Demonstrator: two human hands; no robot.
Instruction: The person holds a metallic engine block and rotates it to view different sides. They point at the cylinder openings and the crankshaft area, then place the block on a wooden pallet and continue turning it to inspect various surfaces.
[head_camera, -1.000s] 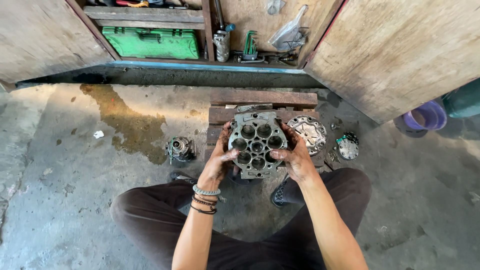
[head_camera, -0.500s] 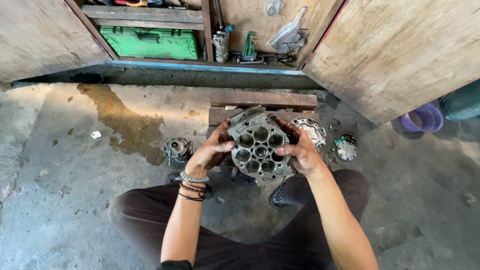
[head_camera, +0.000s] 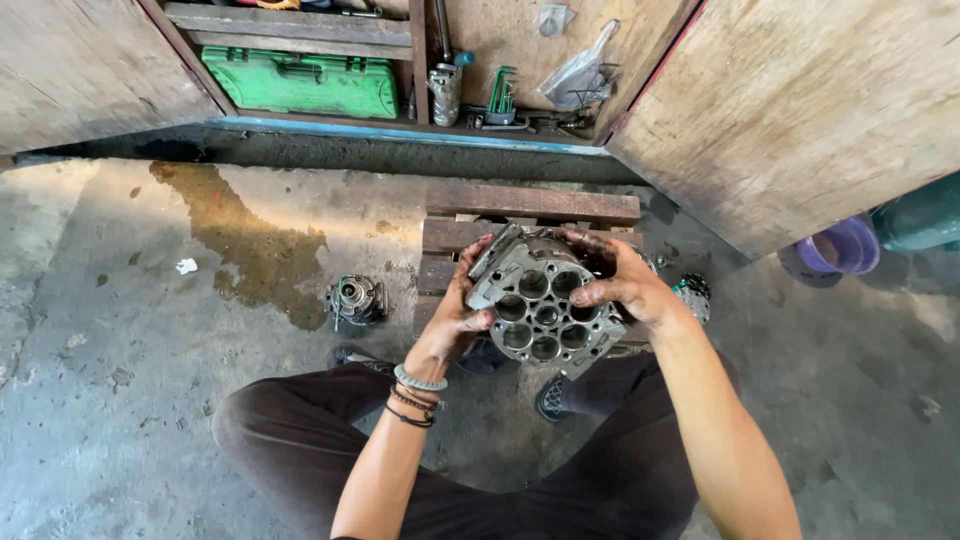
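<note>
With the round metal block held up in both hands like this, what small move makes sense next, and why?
Probably lower the metal block back onto the wooden pallet. Left hand and right hand grip its sides, tilted above the lap, with nothing under it.

Metal block is hiding most of the wooden pallet and a round part behind the right hand; purple tub is sitting half-hidden behind the cabinet door.

metal cylinder block lifted off wooden pallet, tilted, left hand shifted lower
</note>
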